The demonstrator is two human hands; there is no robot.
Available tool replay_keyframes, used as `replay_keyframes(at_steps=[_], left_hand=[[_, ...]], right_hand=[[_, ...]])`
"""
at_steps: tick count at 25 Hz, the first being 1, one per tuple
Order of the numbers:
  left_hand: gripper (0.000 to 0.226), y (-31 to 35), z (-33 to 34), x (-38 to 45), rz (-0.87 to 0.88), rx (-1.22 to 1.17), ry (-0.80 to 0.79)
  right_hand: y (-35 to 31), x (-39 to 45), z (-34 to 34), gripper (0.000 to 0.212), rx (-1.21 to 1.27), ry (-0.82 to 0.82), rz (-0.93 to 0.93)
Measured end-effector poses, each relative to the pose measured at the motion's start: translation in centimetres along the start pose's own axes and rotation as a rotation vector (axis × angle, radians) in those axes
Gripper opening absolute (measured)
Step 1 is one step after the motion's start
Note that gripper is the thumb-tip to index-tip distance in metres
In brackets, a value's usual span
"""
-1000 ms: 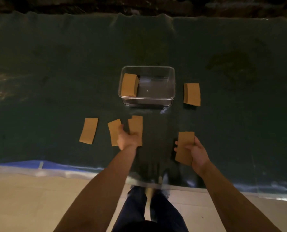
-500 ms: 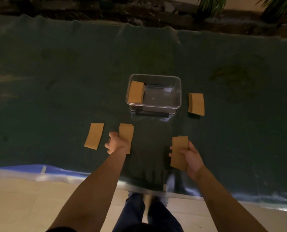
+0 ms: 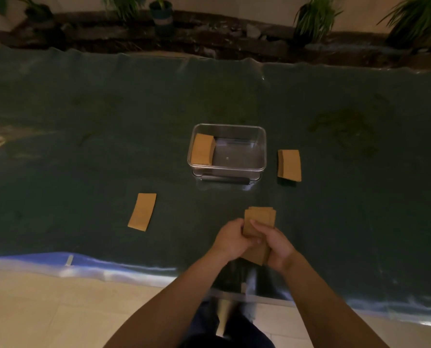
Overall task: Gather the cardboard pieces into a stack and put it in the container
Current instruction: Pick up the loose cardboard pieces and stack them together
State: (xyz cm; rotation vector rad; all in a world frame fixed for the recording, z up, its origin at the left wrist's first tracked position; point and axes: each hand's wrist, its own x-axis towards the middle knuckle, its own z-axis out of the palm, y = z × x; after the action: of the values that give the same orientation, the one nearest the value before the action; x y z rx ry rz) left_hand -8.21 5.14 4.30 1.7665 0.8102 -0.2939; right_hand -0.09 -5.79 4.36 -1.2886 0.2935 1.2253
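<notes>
Head view: left hand (image 3: 230, 238) and right hand (image 3: 276, 243) both grip cardboard stack (image 3: 259, 221) near mat's (image 3: 83, 121) front edge, squaring it. Loose piece (image 3: 142, 211) lies left; next likely collecting it. Container (image 3: 228, 150) mid-mat, well apart.

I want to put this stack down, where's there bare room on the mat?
Bare mat lies between the loose piece at left and the held stack. The clear container is bare right of its leaning stack. Tightest is between the container and the right stack.
</notes>
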Motion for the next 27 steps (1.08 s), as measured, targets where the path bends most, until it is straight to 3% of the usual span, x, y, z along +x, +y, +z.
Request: replay_keyframes(at_steps=[2,4,7,10,14,20,25,27], left_hand=[[0.084,0.4,0.7,-0.7,0.075,0.282,0.084],[0.119,0.8,1.1,-1.5,0.144,0.306,0.068],[0.141,0.6,1.0,-2.7,0.354,0.414,-0.105],[0.145,1.4,0.8,-3.4,0.485,0.635,-0.118],[0.138,2.4,-0.7,-3.4,0.523,0.673,-0.068],[0.138,1.7,-3.1,-3.3,0.646,0.696,-0.057],[0.136,0.8,-7.8,-2.0,0.683,0.770,-0.032],[0.134,0.3,-9.8,-1.5,0.703,0.799,-0.043]], right_hand=[[-0.1,-0.2,-0.8,0.020,0.028,-0.056,0.015],[-0.3,-0.4,-1.7,0.025,0.008,-0.088,0.043],[-0.4,-0.5,-2.3,0.037,-0.044,-0.113,0.033],[-0.4,-1.1,-1.7,0.038,-0.112,-0.205,0.035],[-0.7,-1.6,-0.6,0.033,-0.074,-0.304,0.072],[-2.3,-1.2,1.9,0.045,-0.084,-0.198,0.024],[-2.7,0.7,6.5,0.076,-0.099,-0.116,0.082],[-2.9,1.6,8.7,0.071,-0.107,-0.076,0.068]])
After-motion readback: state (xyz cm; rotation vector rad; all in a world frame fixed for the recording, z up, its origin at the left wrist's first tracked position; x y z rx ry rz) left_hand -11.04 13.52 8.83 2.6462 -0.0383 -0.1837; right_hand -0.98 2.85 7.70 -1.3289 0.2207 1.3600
